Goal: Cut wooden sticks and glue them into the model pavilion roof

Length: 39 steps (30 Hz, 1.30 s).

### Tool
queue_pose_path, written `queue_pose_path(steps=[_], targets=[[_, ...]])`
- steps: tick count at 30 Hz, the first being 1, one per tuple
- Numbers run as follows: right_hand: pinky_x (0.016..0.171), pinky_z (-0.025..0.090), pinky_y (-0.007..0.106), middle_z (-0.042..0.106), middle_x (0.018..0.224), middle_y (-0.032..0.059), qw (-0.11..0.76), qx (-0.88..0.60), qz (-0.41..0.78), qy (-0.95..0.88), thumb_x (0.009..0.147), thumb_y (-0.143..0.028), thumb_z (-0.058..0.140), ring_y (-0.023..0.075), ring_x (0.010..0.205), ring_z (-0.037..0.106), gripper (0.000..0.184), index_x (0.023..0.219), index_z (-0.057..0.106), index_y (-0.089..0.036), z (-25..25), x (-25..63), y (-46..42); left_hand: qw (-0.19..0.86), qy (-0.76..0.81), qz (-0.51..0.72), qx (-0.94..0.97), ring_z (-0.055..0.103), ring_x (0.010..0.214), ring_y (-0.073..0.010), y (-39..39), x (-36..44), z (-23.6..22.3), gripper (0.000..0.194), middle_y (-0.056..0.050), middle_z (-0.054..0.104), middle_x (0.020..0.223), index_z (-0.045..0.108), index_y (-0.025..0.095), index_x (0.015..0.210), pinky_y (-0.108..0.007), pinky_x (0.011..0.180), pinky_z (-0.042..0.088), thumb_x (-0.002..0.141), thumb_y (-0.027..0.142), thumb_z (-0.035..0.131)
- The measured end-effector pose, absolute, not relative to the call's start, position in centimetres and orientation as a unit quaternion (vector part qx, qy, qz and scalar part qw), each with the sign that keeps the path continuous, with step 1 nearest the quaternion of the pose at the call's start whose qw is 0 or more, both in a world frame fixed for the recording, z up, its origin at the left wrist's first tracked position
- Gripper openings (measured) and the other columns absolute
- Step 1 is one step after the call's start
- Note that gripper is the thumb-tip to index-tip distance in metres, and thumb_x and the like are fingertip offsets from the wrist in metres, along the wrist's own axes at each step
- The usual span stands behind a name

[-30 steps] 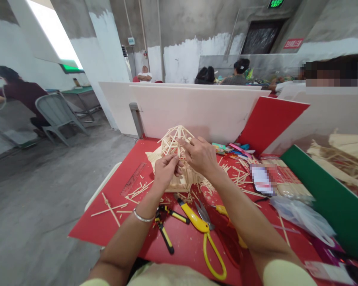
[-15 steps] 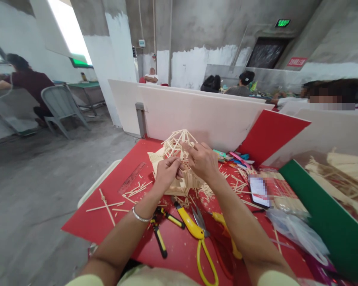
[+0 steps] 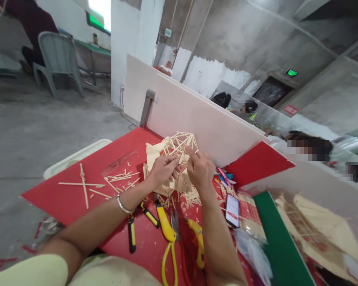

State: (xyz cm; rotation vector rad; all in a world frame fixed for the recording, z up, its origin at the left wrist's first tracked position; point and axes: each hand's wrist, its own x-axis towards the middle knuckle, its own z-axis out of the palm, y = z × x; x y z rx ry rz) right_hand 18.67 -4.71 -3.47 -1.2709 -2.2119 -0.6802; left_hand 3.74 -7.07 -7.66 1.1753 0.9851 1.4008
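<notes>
A model built of thin wooden sticks (image 3: 177,149), with a peaked open lattice on top and close-laid sticks below, stands at the far part of the red board. My left hand (image 3: 164,171) is in front of it, thumb and index finger pinched together; whatever is between the tips is too small to make out. From the right, my right hand (image 3: 201,167) reaches to the lattice. Its index finger is stretched against the sticks, the other fingers are curled, and the thumb is mostly hidden. Loose sticks (image 3: 191,196) and cut bits lie under and around the model.
Yellow-handled scissors (image 3: 167,226), black-and-yellow pliers (image 3: 132,234) and a yellow glue gun (image 3: 197,238) lie nearest me on the red board (image 3: 62,198). To the right are a phone (image 3: 232,210), a plastic bag (image 3: 255,254) and a green board (image 3: 283,238). White panels (image 3: 181,107) stand behind.
The view has tilted and swung, so the table appears turned and further left. Both hands stay at the stick model, with little change in their grip.
</notes>
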Motion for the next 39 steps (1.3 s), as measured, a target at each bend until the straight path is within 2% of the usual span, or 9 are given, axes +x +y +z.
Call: queue_pose_path(steps=[4, 7, 12, 18, 30, 39], targets=[[0.07, 0.031, 0.03, 0.058, 0.078, 0.0031, 0.25, -0.461, -0.25, -0.814, 0.092, -0.016, 0.044, 0.0194, 0.08, 0.048, 0.049, 0.138, 0.054, -0.03, -3.8, 18.9, -4.3, 0.504, 0.398, 0.588, 0.492, 0.057, 0.04, -0.0092, -6.4, 3.9, -8.9, 0.023, -0.002, 0.067, 0.063, 0.067, 0.013, 0.078, -0.018, 0.035, 0.044, 0.086, 0.029, 0.052], [0.073, 0.033, 0.029, 0.058, 0.078, 0.0036, 0.258, -0.451, -0.243, -0.819, 0.092, -0.015, 0.042, 0.0195, 0.081, 0.049, 0.05, 0.138, 0.055, -0.028, -4.0, 18.9, -4.1, 0.506, 0.409, 0.587, 0.482, 0.059, 0.041, -0.0087, -6.2, 4.0, -9.3, 0.02, -0.001, 0.069, 0.066, 0.068, 0.014, 0.091, -0.017, 0.036, 0.044, 0.08, 0.02, 0.052], [0.074, 0.035, 0.03, 0.059, 0.078, 0.0047, 0.254, -0.448, -0.245, -0.821, 0.093, -0.015, 0.038, 0.0198, 0.08, 0.05, 0.047, 0.135, 0.058, -0.025, -4.1, 18.9, -4.1, 0.492, 0.407, 0.588, 0.496, 0.059, 0.041, -0.008, -6.6, 3.9, -9.2, 0.02, 0.0, 0.068, 0.064, 0.069, 0.015, 0.082, -0.014, 0.036, 0.041, 0.074, 0.014, 0.051], [0.073, 0.035, 0.031, 0.06, 0.079, 0.0052, 0.253, -0.446, -0.242, -0.824, 0.091, -0.014, 0.038, 0.0204, 0.079, 0.049, 0.048, 0.132, 0.06, -0.026, -4.0, 18.7, -4.1, 0.496, 0.395, 0.603, 0.484, 0.06, 0.04, -0.0103, -7.0, 3.7, -8.7, 0.023, 0.0, 0.065, 0.06, 0.072, 0.015, 0.083, -0.017, 0.036, 0.043, 0.071, 0.014, 0.052], [0.072, 0.035, 0.03, 0.063, 0.081, 0.005, 0.26, -0.442, -0.247, -0.823, 0.091, -0.014, 0.038, 0.0197, 0.078, 0.05, 0.047, 0.13, 0.061, -0.025, -4.0, 18.8, -4.1, 0.494, 0.396, 0.604, 0.485, 0.062, 0.042, -0.0107, -6.7, 3.9, -9.3, 0.024, 0.0, 0.067, 0.063, 0.072, 0.015, 0.087, -0.017, 0.038, 0.043, 0.073, 0.014, 0.052], [0.072, 0.035, 0.03, 0.062, 0.081, 0.005, 0.245, -0.45, -0.246, -0.823, 0.089, -0.012, 0.038, 0.0199, 0.079, 0.051, 0.05, 0.132, 0.06, -0.026, -4.0, 18.8, -4.0, 0.498, 0.395, 0.608, 0.475, 0.061, 0.041, -0.0111, -6.5, 4.1, -9.4, 0.022, 0.001, 0.067, 0.063, 0.071, 0.017, 0.083, -0.018, 0.037, 0.044, 0.072, 0.015, 0.052]])
